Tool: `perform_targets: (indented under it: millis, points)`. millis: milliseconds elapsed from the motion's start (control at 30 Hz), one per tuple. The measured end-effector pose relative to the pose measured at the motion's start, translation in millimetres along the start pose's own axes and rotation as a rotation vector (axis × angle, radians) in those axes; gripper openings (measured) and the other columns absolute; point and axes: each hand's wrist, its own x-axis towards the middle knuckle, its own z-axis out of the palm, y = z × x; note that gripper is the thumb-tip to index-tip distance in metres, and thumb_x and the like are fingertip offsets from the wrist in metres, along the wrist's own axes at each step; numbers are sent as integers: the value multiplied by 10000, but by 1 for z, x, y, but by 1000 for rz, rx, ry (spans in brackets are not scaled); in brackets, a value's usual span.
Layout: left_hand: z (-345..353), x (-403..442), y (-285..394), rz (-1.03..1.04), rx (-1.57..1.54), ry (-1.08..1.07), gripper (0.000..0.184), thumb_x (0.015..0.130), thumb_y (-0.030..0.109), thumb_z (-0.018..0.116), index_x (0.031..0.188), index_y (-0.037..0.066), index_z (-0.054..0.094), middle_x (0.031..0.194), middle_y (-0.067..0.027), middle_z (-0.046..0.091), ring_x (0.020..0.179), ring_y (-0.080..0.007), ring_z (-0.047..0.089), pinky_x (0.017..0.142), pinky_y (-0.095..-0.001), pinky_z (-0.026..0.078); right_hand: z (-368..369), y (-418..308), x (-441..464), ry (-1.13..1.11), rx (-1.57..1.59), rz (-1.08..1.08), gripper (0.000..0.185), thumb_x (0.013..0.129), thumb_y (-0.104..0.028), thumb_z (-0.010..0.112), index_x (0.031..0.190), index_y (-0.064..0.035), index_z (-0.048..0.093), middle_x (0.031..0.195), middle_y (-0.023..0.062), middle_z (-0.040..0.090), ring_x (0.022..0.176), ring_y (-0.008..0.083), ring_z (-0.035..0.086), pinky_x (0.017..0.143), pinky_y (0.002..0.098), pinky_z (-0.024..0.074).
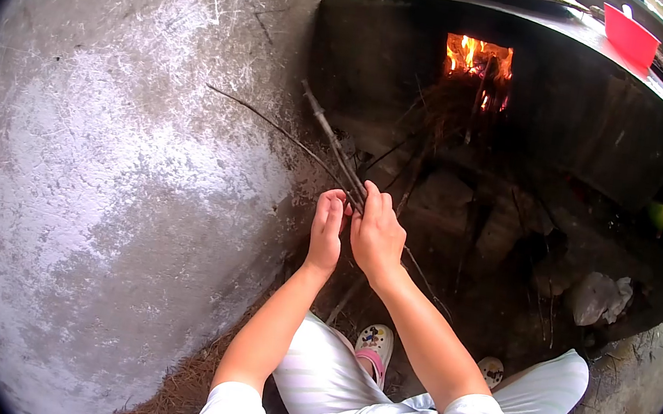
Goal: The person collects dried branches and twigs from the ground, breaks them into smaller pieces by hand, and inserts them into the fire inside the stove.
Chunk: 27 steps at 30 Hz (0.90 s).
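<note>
My left hand (pixel 328 227) and my right hand (pixel 376 231) are close together in front of me, both with curled fingers around a small bunch of thin sticks (pixel 330 134). The sticks point up and away, and one thin twig (pixel 267 121) spreads out to the left. My right hand's fingers are wrapped on the bunch. The fingers of my left hand curl at its left side, and their tips are partly hidden. Beyond the hands, a fire (pixel 479 60) burns in the square opening of a dark stove (pixel 385 44).
A rough wall (pixel 105 163) stands at the left. On the stove top is a red basin (pixel 629 38). Branches lie below the fire opening. A crumpled plastic bag (pixel 600 299) is at the right, and dry needles (pixel 181 383) cover the floor at lower left.
</note>
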Motion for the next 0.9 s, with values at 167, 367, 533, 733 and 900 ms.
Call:
perform_targets:
  millis: [167, 367, 533, 733, 900]
  points:
    - [4, 0, -4, 26, -177, -69, 358, 897, 286, 561, 1110, 35, 421, 1055, -23, 479, 993, -108, 454, 907, -263, 351, 2, -3, 0, -26, -6, -54, 506, 829, -153, 514, 1291, -14, 361, 1045, 129, 521, 870, 311, 578, 619, 412, 497]
    - [4, 0, -6, -63, -394, -48, 261, 877, 244, 601, 1029, 79, 469, 1003, -7, 531, 927, -93, 501, 838, -250, 410, 5, -10, -4, -111, -36, -88, 578, 863, -208, 471, 1357, 14, 269, 1043, 115, 507, 888, 279, 557, 607, 400, 508]
    - [8, -2, 4, -156, -446, -24, 256, 876, 266, 599, 1018, 90, 478, 976, -5, 546, 897, -96, 520, 806, -252, 432, 8, -15, -5, -62, 19, -116, 534, 875, -196, 464, 1347, -5, 306, 1125, 123, 496, 939, 292, 545, 658, 391, 513]
    - [12, -2, 1, -182, -572, -44, 242, 876, 219, 587, 1054, 94, 482, 1006, -20, 546, 941, -119, 520, 840, -275, 430, 11, -13, -7, -39, 48, -120, 481, 861, -183, 463, 1306, -17, 390, 1201, 135, 481, 1054, 311, 480, 796, 394, 483]
    - [15, -2, 1, -259, -571, 42, 197, 886, 187, 545, 1040, 64, 558, 1003, -31, 588, 944, -132, 557, 829, -282, 450, 16, 0, -6, -45, -19, -250, 478, 830, -143, 461, 1275, 24, 411, 1285, 195, 435, 1215, 348, 386, 939, 381, 417]
